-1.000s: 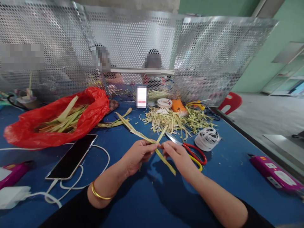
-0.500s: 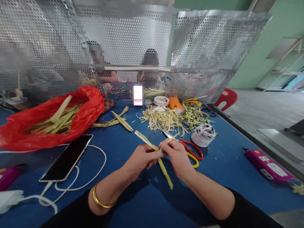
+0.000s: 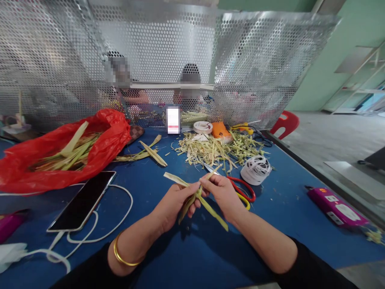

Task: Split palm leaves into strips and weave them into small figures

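While left hand (image 3: 175,201) and right hand (image 3: 222,193) pinched a strip (image 3: 215,213), scraps (image 3: 210,150) lay beyond the fingers, the bag (image 3: 112,138) apparently far from empty.

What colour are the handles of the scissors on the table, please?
The scissors have one red, one yellow handle; head view.

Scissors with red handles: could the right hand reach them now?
Probably yes: the scissors lie just beyond the right hand, nothing between, though its fingers now pinch a leaf strip.
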A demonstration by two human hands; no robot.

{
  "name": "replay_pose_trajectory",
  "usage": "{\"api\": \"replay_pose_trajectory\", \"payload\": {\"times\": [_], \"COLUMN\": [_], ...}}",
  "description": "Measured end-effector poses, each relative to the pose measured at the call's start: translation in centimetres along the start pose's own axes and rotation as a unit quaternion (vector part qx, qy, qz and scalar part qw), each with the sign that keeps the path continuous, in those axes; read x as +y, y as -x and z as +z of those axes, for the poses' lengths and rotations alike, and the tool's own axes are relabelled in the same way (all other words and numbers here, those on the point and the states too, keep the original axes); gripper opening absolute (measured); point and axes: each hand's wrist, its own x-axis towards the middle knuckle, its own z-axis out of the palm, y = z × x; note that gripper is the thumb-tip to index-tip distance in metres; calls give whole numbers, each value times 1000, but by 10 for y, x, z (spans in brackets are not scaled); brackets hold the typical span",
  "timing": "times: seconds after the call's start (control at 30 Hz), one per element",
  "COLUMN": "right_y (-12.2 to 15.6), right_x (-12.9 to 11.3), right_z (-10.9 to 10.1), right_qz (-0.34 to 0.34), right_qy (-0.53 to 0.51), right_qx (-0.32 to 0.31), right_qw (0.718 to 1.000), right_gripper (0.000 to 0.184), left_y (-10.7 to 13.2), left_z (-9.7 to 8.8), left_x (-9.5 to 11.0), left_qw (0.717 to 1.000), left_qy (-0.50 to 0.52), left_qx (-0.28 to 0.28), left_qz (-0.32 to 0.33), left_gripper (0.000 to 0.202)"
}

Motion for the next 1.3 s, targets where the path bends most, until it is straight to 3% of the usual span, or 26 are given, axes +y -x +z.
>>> {"api": "replay_pose_trajectory", "payload": {"times": [0.1, 0.2, 0.23, 0.3, 0.33, 0.4, 0.43, 0.5, 0.63, 0.73, 0.93, 1.1, 1.3], "right_y": [-3, -1, 2, 10, 14, 21, 24, 25, 21, 18, 18, 18, 19], "right_x": [2, -1, -3, -8, -10, -11, -9, -3, 10, 15, 18, 15, 9], "right_z": [-4, -9, -11, -13, -12, -10, -8, -2, 5, 5, 5, 2, 2], "right_qz": [-24, -138, -202, -335, -382, -414, -402, -340, -224, -197, -146, -161, -237], "right_qy": [43, 177, 241, 369, 417, 480, 498, 511, 480, 463, 373, 414, 475], "right_qx": [46, 141, 166, 178, 164, 98, 67, 24, 14, 20, -29, -54, -74], "right_qw": [998, 964, 935, 849, 809, 767, 765, 789, 848, 864, 916, 894, 844], "right_gripper": [26, 20, 16, 8, 8, 11, 12, 17, 21, 21, 23, 27, 26], "left_y": [0, 0, 0, 0, 0, -1, -1, -1, -1, -2, -4, -6, -3], "left_z": [-2, -5, -6, -7, -7, -6, -5, -2, 6, 10, 8, 5, 8], "left_x": [4, 8, 9, 10, 10, 10, 9, 8, 2, -4, -6, -6, -1], "left_qw": [999, 994, 991, 987, 984, 981, 979, 975, 971, 970, 972, 976, 970], "left_qy": [33, 84, 100, 121, 130, 146, 155, 174, 181, 168, 169, 140, 189], "left_qx": [26, 73, 88, 109, 116, 121, 121, 122, 136, 141, 122, 101, 123], "left_qz": [1, 2, 2, 11, 20, 45, 56, 68, 78, 102, 108, 134, 93], "left_gripper": [31, 29, 29, 28, 27, 27, 27, 30, 32, 30, 30, 24, 25]}}
